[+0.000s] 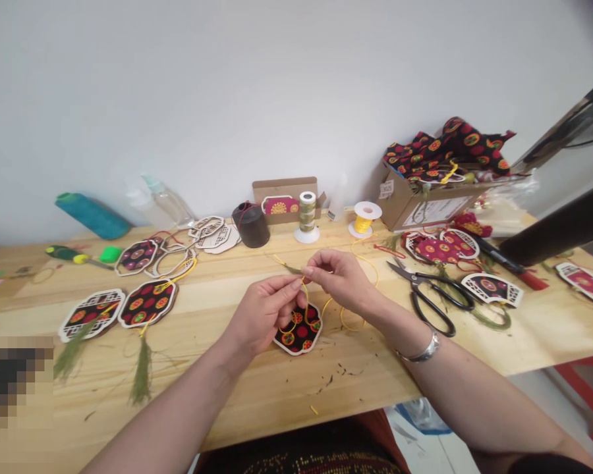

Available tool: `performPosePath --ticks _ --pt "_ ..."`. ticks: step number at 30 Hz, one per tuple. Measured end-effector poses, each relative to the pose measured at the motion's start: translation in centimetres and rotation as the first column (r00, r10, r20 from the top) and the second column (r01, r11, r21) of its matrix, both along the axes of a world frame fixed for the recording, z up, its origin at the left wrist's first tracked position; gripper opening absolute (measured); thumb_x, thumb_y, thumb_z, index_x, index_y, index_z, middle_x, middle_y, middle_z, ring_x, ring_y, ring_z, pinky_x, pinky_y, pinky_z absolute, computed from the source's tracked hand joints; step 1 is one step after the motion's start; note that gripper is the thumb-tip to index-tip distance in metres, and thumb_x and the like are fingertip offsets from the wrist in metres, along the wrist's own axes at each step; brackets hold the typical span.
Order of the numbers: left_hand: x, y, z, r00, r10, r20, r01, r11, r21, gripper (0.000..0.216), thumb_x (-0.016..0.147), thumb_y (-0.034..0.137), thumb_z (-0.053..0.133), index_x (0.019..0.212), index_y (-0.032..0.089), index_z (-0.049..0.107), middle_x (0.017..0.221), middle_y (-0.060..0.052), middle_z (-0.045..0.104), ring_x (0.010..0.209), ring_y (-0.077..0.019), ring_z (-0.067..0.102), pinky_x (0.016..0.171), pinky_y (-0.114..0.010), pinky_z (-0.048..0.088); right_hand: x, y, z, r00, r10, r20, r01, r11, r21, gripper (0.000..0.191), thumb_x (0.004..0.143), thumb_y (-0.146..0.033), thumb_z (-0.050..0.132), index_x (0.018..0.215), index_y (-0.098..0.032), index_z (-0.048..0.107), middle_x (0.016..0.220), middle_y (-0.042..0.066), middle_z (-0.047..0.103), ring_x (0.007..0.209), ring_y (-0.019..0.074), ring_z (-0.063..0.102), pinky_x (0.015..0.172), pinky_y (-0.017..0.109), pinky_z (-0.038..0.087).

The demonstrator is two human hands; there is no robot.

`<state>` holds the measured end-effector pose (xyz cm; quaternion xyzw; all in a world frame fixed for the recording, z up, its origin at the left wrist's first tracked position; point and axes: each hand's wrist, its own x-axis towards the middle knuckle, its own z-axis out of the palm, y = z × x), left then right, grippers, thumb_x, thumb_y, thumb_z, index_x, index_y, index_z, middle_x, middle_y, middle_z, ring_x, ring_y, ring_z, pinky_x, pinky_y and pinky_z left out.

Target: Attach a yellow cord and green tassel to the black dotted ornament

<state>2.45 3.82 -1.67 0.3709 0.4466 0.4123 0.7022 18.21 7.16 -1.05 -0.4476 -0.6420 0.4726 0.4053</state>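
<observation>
My left hand (265,313) and my right hand (340,276) meet above the wooden table (257,388), both pinching a thin yellow cord (348,322) that loops down to the right. Just under my left fingers lies a small fabric-covered ornament (300,329), black with red and yellow circles. A green strand (289,266) sticks out to the left of my right fingertips. A silver bracelet (422,351) sits on my right wrist.
Black scissors (432,296) lie right of my hands. Finished ornaments with green tassels (121,309) rest at the left. Thread spools (307,217) and a yellow spool (364,219) stand at the back, beside a cardboard box of fabric (432,191).
</observation>
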Motion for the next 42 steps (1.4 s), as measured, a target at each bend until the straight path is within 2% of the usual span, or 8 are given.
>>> performPosePath --ticks 5,9,16,22,28,32,36,42 --pt "-0.10 0.13 -0.04 1.000 0.000 0.014 0.001 1.000 -0.027 0.022 0.070 0.030 0.073 0.085 0.014 0.072 0.054 0.003 0.052 0.038 0.0002 0.028 0.037 -0.016 0.012 -0.05 -0.08 -0.02 0.991 0.040 -0.125 -0.044 0.998 -0.033 0.016 0.074 -0.028 0.064 0.065 -0.015 0.059 0.062 -0.001 0.058 0.057 0.0083 0.049 0.058 0.024 0.041" --pt "-0.01 0.15 -0.12 0.999 0.034 -0.039 -0.033 0.999 0.027 0.021 0.069 0.028 0.073 0.084 0.015 0.074 0.059 0.000 0.059 0.039 0.0002 0.031 0.037 -0.017 0.017 -0.10 -0.11 0.00 0.971 0.081 -0.225 -0.097 0.993 -0.062 0.016 0.072 -0.028 0.067 0.066 -0.015 0.060 0.061 -0.001 0.060 0.058 0.0094 0.054 0.060 0.026 0.044" --pt "-0.15 0.22 -0.17 0.999 0.047 -0.026 -0.046 0.998 0.047 0.017 0.062 0.025 0.077 0.076 0.015 0.076 0.061 -0.002 0.062 0.046 -0.0016 0.037 0.043 -0.017 0.023 -0.09 -0.45 0.10 0.979 0.064 -0.191 -0.069 0.998 -0.017 0.016 0.072 -0.027 0.065 0.065 -0.015 0.058 0.060 -0.003 0.056 0.057 0.0077 0.048 0.057 0.024 0.040" --pt "0.07 0.03 -0.06 0.998 0.036 -0.058 -0.033 0.998 0.048 0.015 0.061 0.025 0.076 0.072 0.014 0.076 0.053 0.000 0.058 0.042 -0.0016 0.033 0.042 -0.019 0.020 0.02 -0.19 0.11 0.988 0.032 -0.152 -0.029 0.999 0.023 0.019 0.074 -0.029 0.062 0.065 -0.015 0.054 0.060 -0.004 0.049 0.057 0.0070 0.041 0.054 0.023 0.035" --pt "0.19 0.05 0.61 0.994 0.113 -0.008 -0.112 0.993 0.037 0.020 0.058 0.027 0.078 0.070 0.011 0.074 0.051 0.002 0.052 0.041 -0.0010 0.030 0.037 -0.017 0.018 0.03 -0.14 0.23 0.952 0.080 -0.294 -0.123 0.984 -0.131 0.031 0.083 -0.045 0.055 0.076 -0.015 0.061 0.073 0.001 0.059 0.067 0.0095 0.053 0.068 0.026 0.045" --pt "-0.02 0.27 0.64 0.977 0.213 0.022 -0.214 0.976 0.047 0.024 0.056 0.028 0.080 0.071 0.011 0.074 0.048 0.004 0.047 0.040 -0.0010 0.029 0.036 -0.016 0.018 -0.18 -0.46 -0.11 0.878 0.185 -0.441 -0.334 0.898 -0.288 0.035 0.080 -0.047 0.061 0.094 -0.015 0.063 0.088 0.006 0.064 0.079 0.0130 0.060 0.078 0.030 0.050" --pt "0.00 0.17 0.54 0.968 0.252 -0.011 -0.251 0.965 0.077 0.024 0.059 0.030 0.079 0.072 0.010 0.073 0.042 0.006 0.041 0.038 -0.0015 0.028 0.036 -0.016 0.019 -0.30 -0.66 -0.20 0.862 0.278 -0.424 -0.427 0.849 -0.311 0.043 0.071 -0.033 0.073 0.108 -0.017 0.060 0.092 0.004 0.063 0.071 0.0099 0.061 0.069 0.026 0.051" --pt "0.23 -0.07 0.49 0.991 0.125 0.042 -0.125 0.992 0.018 0.028 0.063 0.033 0.077 0.062 0.008 0.065 0.046 0.007 0.036 0.040 -0.0007 0.025 0.037 -0.015 0.018 -0.08 -0.53 -0.47 0.913 0.215 -0.346 -0.337 0.875 -0.348 0.045 0.074 -0.036 0.070 0.113 -0.015 0.061 0.060 -0.003 0.059 0.049 0.0068 0.052 0.051 0.022 0.045"
